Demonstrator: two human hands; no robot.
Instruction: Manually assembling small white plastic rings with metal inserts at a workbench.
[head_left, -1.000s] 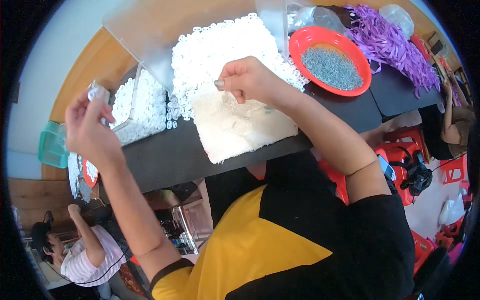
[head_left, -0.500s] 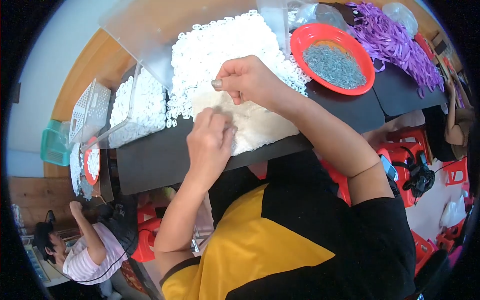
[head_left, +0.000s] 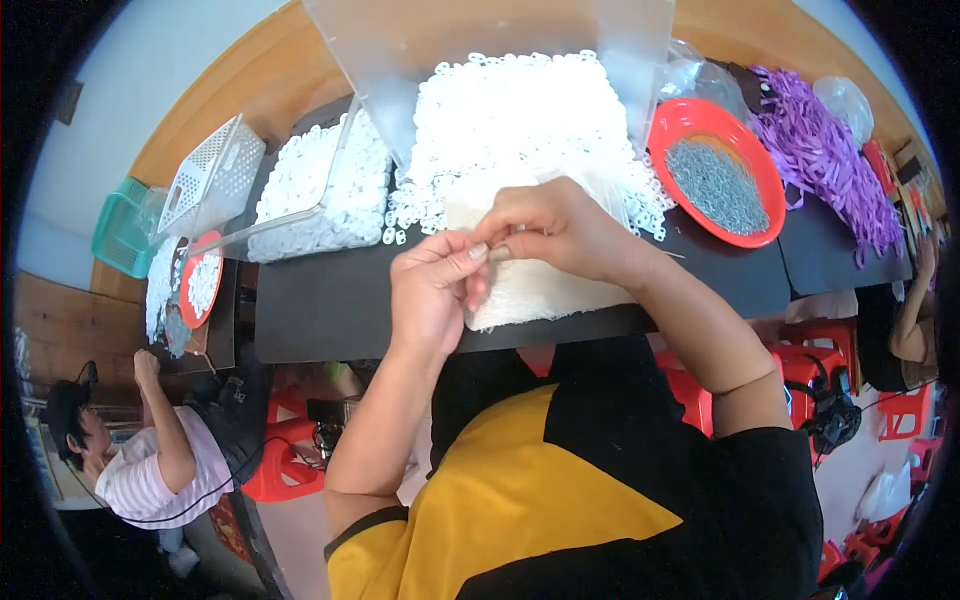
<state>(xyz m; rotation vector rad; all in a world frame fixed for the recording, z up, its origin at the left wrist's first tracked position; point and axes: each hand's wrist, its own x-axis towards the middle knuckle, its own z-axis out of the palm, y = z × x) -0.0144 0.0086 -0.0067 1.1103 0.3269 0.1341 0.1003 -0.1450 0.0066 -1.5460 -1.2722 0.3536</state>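
My left hand [head_left: 432, 283] and my right hand [head_left: 558, 232] meet above a cream cloth [head_left: 560, 295] at the table's near edge. The thumb and fingers of both hands are pinched together, tip to tip. Whatever lies between the fingertips is too small and too covered to make out. Just beyond the hands, a large heap of small white plastic pieces with holes [head_left: 520, 115] spills from a clear plastic bin [head_left: 390, 90] onto the cloth's far side.
Right of the heap stands a red plate [head_left: 765, 225] of small silvery metal parts, then a pile of purple ribbons [head_left: 830, 165]. To the left are a clear box [head_left: 325, 205] of white pieces and a white basket [head_left: 205, 180]. A person [head_left: 165, 460] sits at far left.
My hands, apart half a second ago, have come together at the fingertips. My right hand has lowered toward the left one. The whole view has shifted, too.
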